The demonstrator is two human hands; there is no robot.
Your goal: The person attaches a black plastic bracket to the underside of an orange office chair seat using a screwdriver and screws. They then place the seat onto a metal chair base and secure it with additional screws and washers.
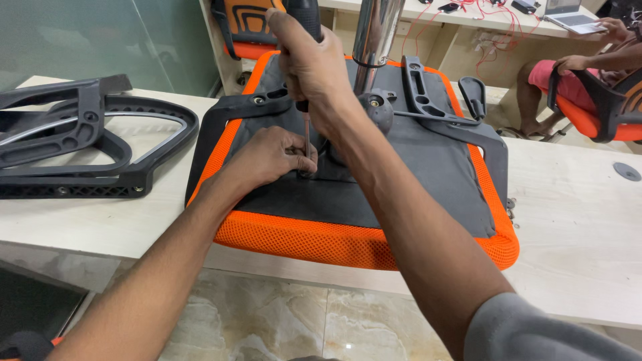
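An upside-down office chair seat [374, 244] with orange mesh edges and a grey fabric underside lies on the pale table [575, 234]. My right hand [311, 63] grips the black handle of a screwdriver [307, 137], whose shaft stands upright over the seat's underside. My left hand [267, 157] pinches the shaft's tip where it meets the seat mechanism. A chrome gas cylinder [374, 37] rises from the mechanism just behind my right hand. Black armrest brackets [234, 110] flank the seat.
A black plastic chair back frame [80, 137] lies on the table at left. A small cluster of screws [511, 207] sits by the seat's right edge. Another person sits on an orange chair [588, 113] at back right, by a desk with a laptop [572, 17] and cables.
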